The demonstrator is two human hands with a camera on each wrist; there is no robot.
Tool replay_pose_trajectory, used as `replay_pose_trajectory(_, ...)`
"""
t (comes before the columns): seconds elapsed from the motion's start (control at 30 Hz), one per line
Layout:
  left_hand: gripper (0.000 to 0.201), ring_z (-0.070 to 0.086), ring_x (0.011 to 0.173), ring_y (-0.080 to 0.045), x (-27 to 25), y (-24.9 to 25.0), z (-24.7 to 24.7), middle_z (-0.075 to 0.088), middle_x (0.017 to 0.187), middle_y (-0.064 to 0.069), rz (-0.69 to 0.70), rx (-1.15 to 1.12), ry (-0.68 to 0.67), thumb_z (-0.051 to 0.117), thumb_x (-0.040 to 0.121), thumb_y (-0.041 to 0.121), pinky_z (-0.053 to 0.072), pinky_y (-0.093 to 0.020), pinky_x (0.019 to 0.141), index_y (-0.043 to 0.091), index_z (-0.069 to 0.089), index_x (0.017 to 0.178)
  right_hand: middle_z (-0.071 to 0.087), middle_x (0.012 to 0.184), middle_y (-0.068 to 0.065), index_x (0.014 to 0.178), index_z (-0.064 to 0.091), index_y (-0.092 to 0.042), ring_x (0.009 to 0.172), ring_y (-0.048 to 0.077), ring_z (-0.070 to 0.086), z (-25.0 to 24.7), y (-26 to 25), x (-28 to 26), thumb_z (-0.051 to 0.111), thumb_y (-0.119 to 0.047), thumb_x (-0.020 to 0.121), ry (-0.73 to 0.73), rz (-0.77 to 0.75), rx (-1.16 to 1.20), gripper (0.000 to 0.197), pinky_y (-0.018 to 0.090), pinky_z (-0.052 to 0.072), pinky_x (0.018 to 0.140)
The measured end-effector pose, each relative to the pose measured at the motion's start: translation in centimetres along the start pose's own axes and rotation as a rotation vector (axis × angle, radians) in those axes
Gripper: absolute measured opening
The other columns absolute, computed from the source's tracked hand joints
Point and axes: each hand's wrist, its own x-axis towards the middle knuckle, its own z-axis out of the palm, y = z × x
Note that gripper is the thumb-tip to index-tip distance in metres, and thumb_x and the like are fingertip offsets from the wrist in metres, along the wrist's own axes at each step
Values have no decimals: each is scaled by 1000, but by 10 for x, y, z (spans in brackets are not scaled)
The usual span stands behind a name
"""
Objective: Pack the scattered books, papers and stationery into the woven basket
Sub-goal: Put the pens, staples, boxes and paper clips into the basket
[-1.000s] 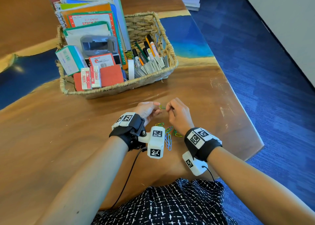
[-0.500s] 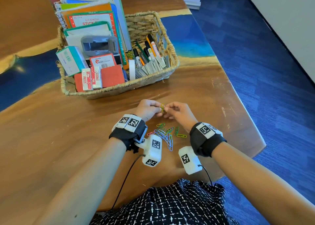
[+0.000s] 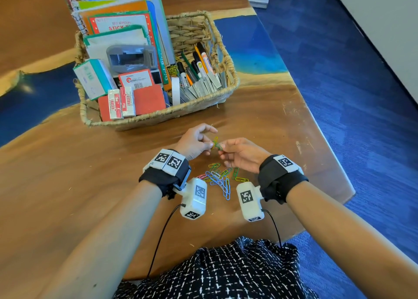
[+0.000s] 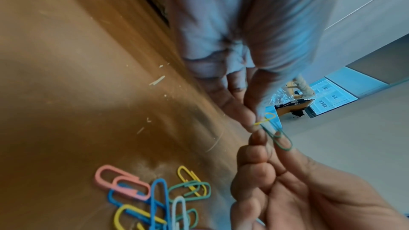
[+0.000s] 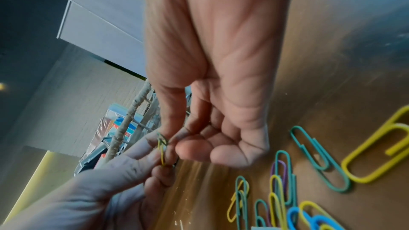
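Note:
A woven basket (image 3: 158, 117) packed with books, boxes, erasers and markers stands on the wooden table. In front of it both hands hover just above a pile of coloured paper clips (image 3: 219, 177) (image 4: 155, 198) (image 5: 281, 197). My left hand (image 3: 209, 143) pinches a yellow paper clip (image 4: 264, 119) (image 5: 162, 155) between thumb and forefinger. My right hand (image 3: 222, 148) pinches a green paper clip (image 4: 280, 138) (image 5: 162, 139). The two clips meet end to end between the fingertips (image 3: 216, 143).
The table's (image 3: 260, 122) right edge runs close by the right wrist, with blue carpet (image 3: 362, 117) beyond. A blue inlay (image 3: 248, 45) crosses the table behind the basket. Bare wood stretches to the left of the left arm.
Both hands stay over the pile. The fingertips pressed together half a second ago have drawn slightly apart, and the yellow and green clips now show between them. The right palm has turned more upward.

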Motion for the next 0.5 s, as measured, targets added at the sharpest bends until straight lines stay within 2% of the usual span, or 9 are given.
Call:
replay_pose_trajectory(0.13,28,51,55,-7,0,-1,-1,54,66,-1,25,32,26,55,87,-9,52,-16,59,11,51,105,63,65,1,81,58,-8,54,7,58,0,-2,-1,47,-6,94,-29,47,51,17,20,46,53)
replay_pose_trajectory(0.2,26,53,52,-2,0,-2,-1,57,66,1,48,87,47,57,85,-7,52,-16,60,13,51,102,66,64,1,80,60,-8,54,7,60,0,-3,-1,48,-7,93,-44,69,60,18,21,48,53)
replay_pose_trajectory(0.33,24,52,46,5,-1,-3,-1,59,65,2,81,134,72,59,84,-6,48,-10,56,13,51,97,65,61,0,79,59,-7,50,6,58,1,-5,0,49,-2,92,-34,81,67,17,19,49,51)
replay_pose_trajectory(0.43,21,53,45,5,0,-6,-2,60,62,5,58,151,73,62,84,-3,52,-15,60,15,54,90,65,58,-1,77,57,-8,48,4,58,0,-8,1,50,-1,92,22,31,26,17,16,46,49)
replay_pose_trajectory(0.5,22,54,44,4,3,-9,-4,60,53,10,12,140,75,62,84,-2,53,-18,61,18,57,80,66,57,-2,75,56,-9,47,3,58,-1,-8,3,51,-1,91,71,-14,1,18,14,44,47)
